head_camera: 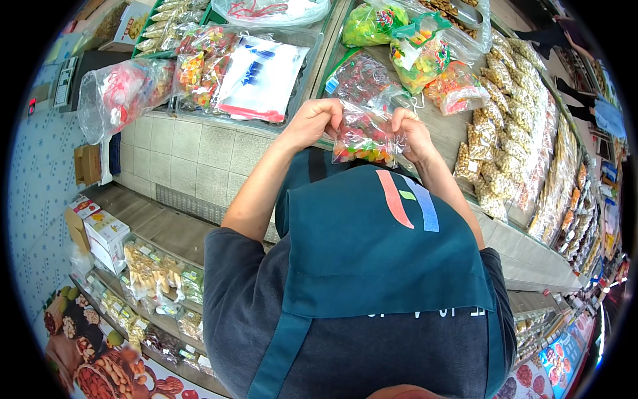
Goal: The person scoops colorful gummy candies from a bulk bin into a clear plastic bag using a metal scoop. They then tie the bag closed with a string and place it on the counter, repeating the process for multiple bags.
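Observation:
Between my two hands is a clear plastic bag of colourful gummy candies, held in front of the teal apron. My left hand pinches its upper left edge. At the upper right side, my right hand grips the plastic, its fingers bent. The candies sit in the lower part of the bag, and its top is crumpled. Just beyond lies a larger bag of red candies, partly covered by the held bag. A stack of flat printed plastic bags lies in a tray to the left.
Filled gummy bags share the clear plastic tray. Bags of green candies and mixed candies lie ahead. Rows of packed snacks cover the right counter. A plastic bag with pink contents hangs at left, near a scale.

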Available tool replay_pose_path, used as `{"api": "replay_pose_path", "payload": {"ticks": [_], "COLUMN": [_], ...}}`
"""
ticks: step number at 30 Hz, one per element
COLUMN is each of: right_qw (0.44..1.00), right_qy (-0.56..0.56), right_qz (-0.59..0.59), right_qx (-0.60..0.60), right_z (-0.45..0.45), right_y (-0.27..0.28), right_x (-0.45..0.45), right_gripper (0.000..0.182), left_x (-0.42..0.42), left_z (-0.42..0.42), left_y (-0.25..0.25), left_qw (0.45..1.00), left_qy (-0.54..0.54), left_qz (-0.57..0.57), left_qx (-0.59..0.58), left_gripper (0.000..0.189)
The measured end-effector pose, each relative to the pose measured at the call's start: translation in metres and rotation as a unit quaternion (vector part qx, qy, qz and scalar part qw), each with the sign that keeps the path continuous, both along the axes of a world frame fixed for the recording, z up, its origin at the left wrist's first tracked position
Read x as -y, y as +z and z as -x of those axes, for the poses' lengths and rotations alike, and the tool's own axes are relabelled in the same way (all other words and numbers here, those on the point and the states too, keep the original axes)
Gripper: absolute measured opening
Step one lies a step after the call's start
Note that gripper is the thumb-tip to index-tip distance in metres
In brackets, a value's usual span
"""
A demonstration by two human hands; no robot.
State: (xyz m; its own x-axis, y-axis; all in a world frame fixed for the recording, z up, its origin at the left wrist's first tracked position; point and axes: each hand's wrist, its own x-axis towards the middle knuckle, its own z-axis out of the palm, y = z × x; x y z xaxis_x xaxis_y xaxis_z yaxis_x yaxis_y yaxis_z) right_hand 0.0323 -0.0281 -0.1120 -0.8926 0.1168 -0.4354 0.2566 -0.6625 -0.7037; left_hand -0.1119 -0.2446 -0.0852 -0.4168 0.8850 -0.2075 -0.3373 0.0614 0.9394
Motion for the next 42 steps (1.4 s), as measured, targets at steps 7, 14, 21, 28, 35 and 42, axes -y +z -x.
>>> {"api": "replay_pose_path", "payload": {"ticks": [7, 14, 21, 28, 35, 42], "right_qw": [0.999, 0.997, 0.994, 0.991, 0.986, 0.985], "right_qy": [-0.014, -0.019, -0.019, -0.035, 0.013, 0.024], "right_qz": [0.045, 0.077, 0.103, 0.117, 0.161, 0.168], "right_qx": [-0.005, 0.004, 0.012, 0.057, 0.030, 0.042], "right_z": [0.001, 0.001, -0.001, -0.001, 0.000, 0.000], "right_y": [0.001, -0.004, 0.011, 0.011, -0.004, -0.003], "right_x": [0.003, 0.005, 0.012, 0.013, 0.003, 0.001], "right_gripper": [0.022, 0.023, 0.025, 0.030, 0.032, 0.032], "left_x": [-0.008, -0.011, -0.003, -0.001, -0.002, -0.004], "left_z": [-0.005, -0.007, -0.008, -0.007, -0.003, -0.004], "left_y": [0.006, -0.007, -0.021, -0.008, -0.007, -0.005], "left_qw": [0.999, 0.993, 0.987, 0.994, 0.995, 0.997], "left_qy": [0.043, 0.071, 0.006, -0.024, -0.044, -0.066], "left_qz": [-0.007, -0.050, -0.050, -0.030, -0.020, -0.002], "left_qx": [0.006, 0.086, 0.150, 0.104, 0.082, 0.037], "left_gripper": [0.022, 0.021, 0.020, 0.021, 0.022, 0.027]}}
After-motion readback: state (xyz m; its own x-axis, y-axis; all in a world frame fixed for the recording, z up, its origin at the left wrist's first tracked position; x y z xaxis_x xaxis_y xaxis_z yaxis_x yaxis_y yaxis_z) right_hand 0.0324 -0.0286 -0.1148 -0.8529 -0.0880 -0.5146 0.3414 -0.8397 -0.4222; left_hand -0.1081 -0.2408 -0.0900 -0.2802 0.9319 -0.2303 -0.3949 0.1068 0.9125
